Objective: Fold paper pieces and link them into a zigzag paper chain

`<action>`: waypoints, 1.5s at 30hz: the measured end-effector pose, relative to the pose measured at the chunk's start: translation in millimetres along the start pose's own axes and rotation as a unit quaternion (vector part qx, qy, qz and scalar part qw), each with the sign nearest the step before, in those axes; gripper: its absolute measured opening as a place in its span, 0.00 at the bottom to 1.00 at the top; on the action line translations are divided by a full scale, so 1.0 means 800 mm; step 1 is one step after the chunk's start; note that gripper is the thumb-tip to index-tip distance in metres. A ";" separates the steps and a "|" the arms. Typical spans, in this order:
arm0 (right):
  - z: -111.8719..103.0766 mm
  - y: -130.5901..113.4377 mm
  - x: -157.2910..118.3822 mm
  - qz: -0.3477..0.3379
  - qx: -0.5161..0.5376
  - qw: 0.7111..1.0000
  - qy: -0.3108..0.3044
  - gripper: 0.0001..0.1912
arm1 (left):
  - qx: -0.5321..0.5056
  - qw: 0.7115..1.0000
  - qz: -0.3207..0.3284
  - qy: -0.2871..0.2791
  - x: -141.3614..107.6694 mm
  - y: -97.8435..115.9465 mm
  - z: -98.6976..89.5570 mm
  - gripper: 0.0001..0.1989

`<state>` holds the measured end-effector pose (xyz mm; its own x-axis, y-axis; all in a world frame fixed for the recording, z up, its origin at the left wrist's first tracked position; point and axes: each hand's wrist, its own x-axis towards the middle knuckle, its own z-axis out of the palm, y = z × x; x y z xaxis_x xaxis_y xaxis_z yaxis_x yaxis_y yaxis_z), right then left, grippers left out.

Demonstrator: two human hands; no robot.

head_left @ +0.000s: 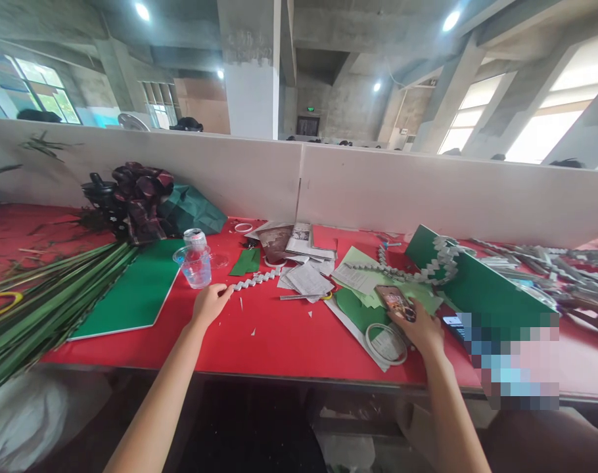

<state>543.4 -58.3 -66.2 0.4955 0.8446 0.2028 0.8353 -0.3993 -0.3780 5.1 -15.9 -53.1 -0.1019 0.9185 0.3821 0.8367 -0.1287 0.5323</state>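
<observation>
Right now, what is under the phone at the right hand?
Light green paper shows beside the phone, and a darker green sheet to its lower left. What is directly beneath the phone and right hand is covered.

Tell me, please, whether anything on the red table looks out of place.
Two things, mildly. White scraps lie loose on the table near the left hand, like litter. Long leaves sprawl past the table's front edge, looking untidy. The cup stands upright, with no visible spill.
</observation>
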 end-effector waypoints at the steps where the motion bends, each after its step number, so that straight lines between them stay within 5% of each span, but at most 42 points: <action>1: 0.000 0.000 0.002 -0.001 -0.001 1.000 -0.004 0.45 | 0.001 1.000 0.001 0.001 0.000 -0.001 0.000 0.21; 7: 0.000 0.006 0.007 0.008 0.025 1.000 -0.007 0.46 | 0.001 1.000 0.018 0.022 0.000 0.002 0.002 0.21; 10: -0.008 0.019 0.010 0.019 0.149 0.988 -0.032 0.51 | -0.011 0.999 0.025 0.041 -0.004 0.011 0.004 0.17; 13: -0.016 0.007 0.008 0.034 0.206 0.978 0.014 0.46 | -0.022 0.999 0.041 0.027 -0.011 0.032 0.014 0.13; 15: -0.016 -0.030 -0.001 0.001 0.167 0.983 0.077 0.36 | -0.022 0.997 0.077 0.010 -0.016 0.055 0.027 0.12; 17: -0.011 -0.089 -0.017 -0.120 0.152 0.977 0.086 0.25 | -0.032 0.988 0.146 -0.041 -0.020 0.083 0.045 0.11; 20: 0.010 -0.188 -0.046 -0.304 0.116 0.946 -0.002 0.14 | -0.032 0.973 0.209 -0.090 -0.021 0.119 0.073 0.12; 24: 0.045 -0.268 -0.064 -0.400 0.083 0.911 -0.058 0.08 | -0.033 0.969 0.217 -0.114 -0.016 0.136 0.095 0.09; 30: 0.074 -0.260 -0.059 -0.439 0.129 0.881 -0.118 0.08 | -0.067 0.973 0.195 -0.107 -0.013 0.122 0.090 0.07; 45: 0.068 -0.263 -0.072 -0.504 0.189 0.829 -0.153 0.10 | -0.079 0.962 0.211 -0.153 -0.013 0.116 0.089 0.06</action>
<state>326.1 -3.7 -47.3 -0.5405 0.7555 0.3704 0.6255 0.6552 -0.4237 122.2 -10.4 -61.6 0.4116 0.8361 0.3626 0.6740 -0.5471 0.4964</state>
